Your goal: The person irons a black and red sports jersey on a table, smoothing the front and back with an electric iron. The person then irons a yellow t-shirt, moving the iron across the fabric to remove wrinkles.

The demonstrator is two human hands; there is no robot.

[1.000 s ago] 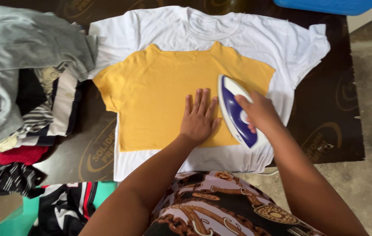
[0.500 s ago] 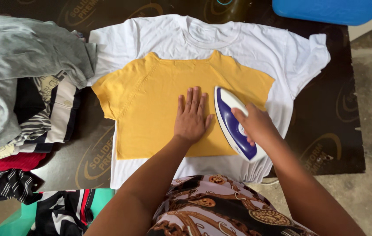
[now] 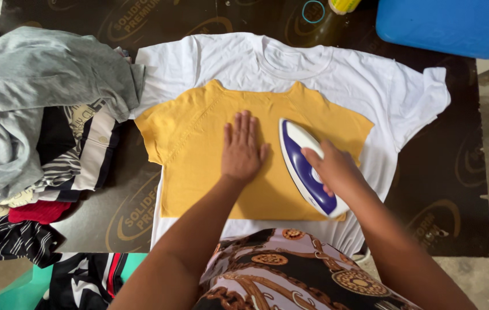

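Note:
A small yellow shirt (image 3: pixel 198 143) lies flat on top of a larger white T-shirt (image 3: pixel 325 72), both spread on a dark board. My left hand (image 3: pixel 242 149) presses flat on the middle of the yellow shirt, fingers apart and pointing away from me. Just to its right, my right hand (image 3: pixel 332 168) grips the handle of a blue and white iron (image 3: pixel 303 166) that rests on the yellow shirt, its tip pointing away from me.
A heap of clothes (image 3: pixel 38 132), grey on top with striped and red pieces below, fills the left side. A blue plastic container (image 3: pixel 448 26) stands at the back right. The dark board's right edge (image 3: pixel 482 172) meets a concrete floor.
The iron and my right hand have slid forward over the yellow shirt. My left hand stays pressed flat beside it. The camera view has shifted.

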